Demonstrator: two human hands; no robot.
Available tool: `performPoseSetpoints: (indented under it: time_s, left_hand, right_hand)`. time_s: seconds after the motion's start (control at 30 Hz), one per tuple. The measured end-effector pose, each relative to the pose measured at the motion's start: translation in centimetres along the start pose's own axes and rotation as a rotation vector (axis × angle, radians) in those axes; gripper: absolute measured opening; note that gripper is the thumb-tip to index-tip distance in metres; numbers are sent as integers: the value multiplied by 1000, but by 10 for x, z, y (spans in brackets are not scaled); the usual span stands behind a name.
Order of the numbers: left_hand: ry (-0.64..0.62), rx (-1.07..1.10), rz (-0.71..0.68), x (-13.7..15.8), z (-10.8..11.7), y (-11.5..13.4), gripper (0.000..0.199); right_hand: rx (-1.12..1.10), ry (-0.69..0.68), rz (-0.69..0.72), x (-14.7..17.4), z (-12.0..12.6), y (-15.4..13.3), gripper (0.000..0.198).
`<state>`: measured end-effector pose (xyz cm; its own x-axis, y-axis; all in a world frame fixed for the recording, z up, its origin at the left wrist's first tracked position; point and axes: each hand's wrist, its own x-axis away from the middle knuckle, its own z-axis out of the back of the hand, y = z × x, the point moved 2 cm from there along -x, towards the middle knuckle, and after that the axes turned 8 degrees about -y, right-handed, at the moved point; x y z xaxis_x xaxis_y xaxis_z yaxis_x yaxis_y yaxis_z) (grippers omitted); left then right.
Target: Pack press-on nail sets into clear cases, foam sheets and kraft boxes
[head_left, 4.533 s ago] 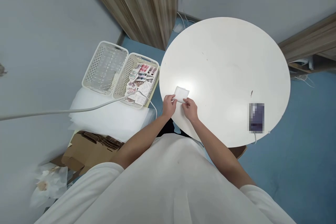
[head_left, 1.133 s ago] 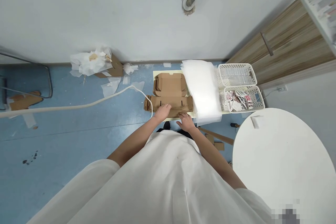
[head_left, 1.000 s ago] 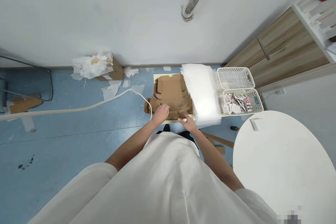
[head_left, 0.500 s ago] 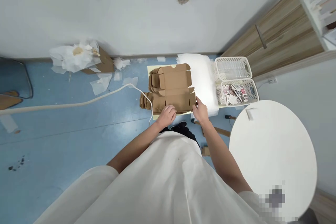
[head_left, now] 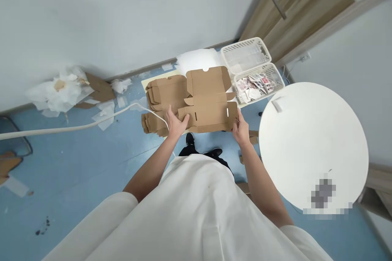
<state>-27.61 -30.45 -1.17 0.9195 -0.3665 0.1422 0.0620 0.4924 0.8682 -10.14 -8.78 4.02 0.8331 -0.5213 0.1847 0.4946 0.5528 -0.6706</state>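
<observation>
The step in hand looked like parting one blank from the stack, and the next move seemed to call for a sure hold on its left side, so that no flap snagged. Both forearms reached forward, converging, with the elbows wider apart than the wrists. The right hand was clamped on the blank's right edge. The left hand had thumb and fingers spread apart, the thumb at the left flap, the fingers over the stack; how hard they pressed could not be told. The cable ran down just beside the left wrist. Unfolded between the hands, the blank overlapped the stack's right part and hid some of the sheets. Beyond its right side stood the card basket, and past that a second basket.
</observation>
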Motion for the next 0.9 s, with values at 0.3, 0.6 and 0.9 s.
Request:
performPoseSetpoints:
  time_s: [0.3,0.6,0.9]
  left_hand:
    - [-441,26,-253,28,-112,82,18]
    - [-706,-187,-638,93,-230,159,16]
    - [-971,-326,-683,141,-306,170,19]
  right_hand:
    - [-259,398,-335,89,65,78,60]
    - [-256,665,-481,193,108,160,45]
    - [-276,759,-648,265,106,217,29]
